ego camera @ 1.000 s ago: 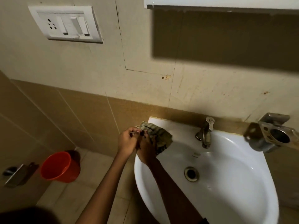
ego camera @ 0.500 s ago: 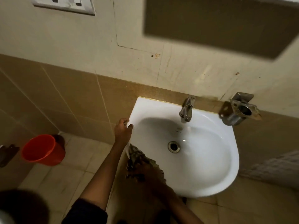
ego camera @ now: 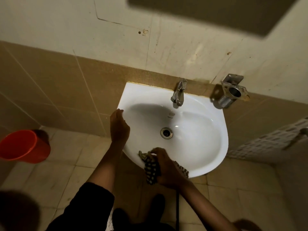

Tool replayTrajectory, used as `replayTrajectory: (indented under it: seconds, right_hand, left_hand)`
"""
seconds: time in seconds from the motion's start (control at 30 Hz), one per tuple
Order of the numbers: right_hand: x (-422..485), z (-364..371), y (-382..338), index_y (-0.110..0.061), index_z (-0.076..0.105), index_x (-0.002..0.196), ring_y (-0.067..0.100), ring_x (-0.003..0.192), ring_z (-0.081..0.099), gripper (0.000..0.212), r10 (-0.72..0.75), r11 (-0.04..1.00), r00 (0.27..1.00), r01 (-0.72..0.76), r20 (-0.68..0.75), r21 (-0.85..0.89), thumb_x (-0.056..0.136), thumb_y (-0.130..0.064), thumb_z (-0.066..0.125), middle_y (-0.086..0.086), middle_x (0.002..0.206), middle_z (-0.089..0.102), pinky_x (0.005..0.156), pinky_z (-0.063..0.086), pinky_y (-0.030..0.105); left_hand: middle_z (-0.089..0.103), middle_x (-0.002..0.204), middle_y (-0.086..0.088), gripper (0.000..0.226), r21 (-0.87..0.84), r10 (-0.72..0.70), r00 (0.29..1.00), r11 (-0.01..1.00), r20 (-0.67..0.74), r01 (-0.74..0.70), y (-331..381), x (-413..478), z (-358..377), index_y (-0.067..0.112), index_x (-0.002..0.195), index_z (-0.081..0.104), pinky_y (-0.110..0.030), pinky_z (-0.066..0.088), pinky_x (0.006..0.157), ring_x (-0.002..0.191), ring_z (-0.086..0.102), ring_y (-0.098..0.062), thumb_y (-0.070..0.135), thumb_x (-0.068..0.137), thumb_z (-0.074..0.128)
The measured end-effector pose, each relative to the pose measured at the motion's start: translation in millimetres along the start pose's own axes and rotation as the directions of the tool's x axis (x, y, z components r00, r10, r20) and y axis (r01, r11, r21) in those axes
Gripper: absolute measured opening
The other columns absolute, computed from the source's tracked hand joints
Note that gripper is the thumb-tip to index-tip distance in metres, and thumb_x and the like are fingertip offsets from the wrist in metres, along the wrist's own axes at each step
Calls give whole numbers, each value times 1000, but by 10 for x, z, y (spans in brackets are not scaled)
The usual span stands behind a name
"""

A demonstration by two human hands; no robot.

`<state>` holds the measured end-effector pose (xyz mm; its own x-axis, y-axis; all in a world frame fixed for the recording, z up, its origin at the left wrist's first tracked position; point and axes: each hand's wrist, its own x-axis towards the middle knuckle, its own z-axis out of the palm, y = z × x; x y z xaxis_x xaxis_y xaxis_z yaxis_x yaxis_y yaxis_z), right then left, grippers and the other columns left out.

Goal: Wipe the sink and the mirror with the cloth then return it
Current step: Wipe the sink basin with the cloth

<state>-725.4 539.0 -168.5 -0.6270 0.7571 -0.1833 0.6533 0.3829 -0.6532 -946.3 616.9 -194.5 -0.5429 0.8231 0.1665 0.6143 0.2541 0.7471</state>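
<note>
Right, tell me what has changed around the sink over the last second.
The right hand carried the cloth from the sink's back left corner to its front rim, keeping its grip. The left hand let go of the cloth and rests on the left rim. Tap, drain and red bucket stayed put.

The scene is seen from a single head-worn wide-angle camera, aimed forward and steeply down from above the sink (ego camera: 196, 147). The basin is viewed from close, nearly overhead, with the tiled wall (ego camera: 50, 84) behind and floor (ego camera: 66, 164) below curved by the lens.
</note>
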Motion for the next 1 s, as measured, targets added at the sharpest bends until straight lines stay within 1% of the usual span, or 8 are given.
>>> replayTrajectory:
  seconds: [0.1, 0.2, 0.27, 0.33, 0.53, 0.7, 0.87, 1.0]
  right_hand:
    - [60, 130, -126, -13, 25, 146, 29, 137, 32, 73, 76, 963, 992, -48, 98, -264, 83, -27, 59, 11, 152, 30, 111, 31, 47]
    - [5, 219, -123, -13, 38, 137, 28, 123, 53, 62, 28, 921, 999, -18, 21, -388, 78, -35, 39, 9, 131, 58, 98, 49, 46]
    - [-91, 173, 15, -14, 50, 124, 23, 105, 65, 61, 18, 903, 1000, -14, 3, -430, 71, -40, 40, 5, 113, 69, 85, 56, 38]
    - [-237, 26, 158, -16, 55, 121, 21, 103, 66, 59, 14, 874, 999, 4, 33, -486, 68, -40, 47, 2, 109, 69, 86, 56, 37]
    - [-678, -590, 902, -22, 62, 119, 19, 113, 57, 49, 119, 871, 992, -127, -46, -475, 76, -35, 43, 2, 115, 69, 108, 30, 33]
    - [-490, -1193, 1594, -20, 68, 110, 17, 125, 48, 49, 268, 743, 958, -272, -101, -611, 74, -33, 37, 2, 118, 69, 109, -1, 29]
    - [142, -1508, 1978, -15, 52, 127, 24, 128, 32, 74, 288, 562, 956, -220, -60, -797, 56, -33, 61, 6, 129, 62, 110, -3, 45]
    - [477, -1457, 2017, -9, 57, 128, 26, 132, 31, 83, 291, 468, 957, -145, -4, -872, 51, -33, 81, 8, 132, 59, 114, -7, 49]
  left_hand:
    - [51, 128, -22, 44, 32, 13, 1000, 999, -4, -13, -10, 10, 33, 1, 126, 44, -48, 45, 100, 119, 47, -36, -7, 82, 45]
    - [49, 130, -22, 48, 57, 28, 1000, 998, 2, -28, -50, 14, 54, 1, 127, 43, -48, 44, 100, 121, 46, -37, -10, 80, 45]
    - [48, 132, -21, 49, 56, 16, 1000, 998, 11, -17, -64, 22, 65, 3, 128, 42, -48, 43, 100, 122, 46, -37, -10, 81, 46]
    - [46, 135, -20, 50, 55, 5, 1000, 998, 21, -6, -64, 20, 68, 3, 130, 41, -49, 41, 102, 124, 44, -37, -10, 82, 47]
    - [45, 137, -18, 51, 45, -20, 1000, 999, 22, 19, -47, 24, 65, 5, 131, 41, -49, 41, 103, 126, 43, -36, -9, 82, 48]
    - [43, 136, -17, 54, -6, -55, 997, 998, 47, 55, -72, 55, 71, 8, 130, 40, -47, 39, 102, 125, 42, -36, -10, 80, 48]
    - [40, 141, -14, 54, 31, -77, 996, 997, 44, 76, -59, 69, 98, 10, 133, 39, -46, 38, 102, 127, 40, -33, -8, 83, 45]
    - [40, 140, -17, 54, 67, -37, 998, 997, 44, 34, -67, 85, 98, 4, 132, 40, -45, 36, 104, 130, 37, -34, -12, 81, 45]
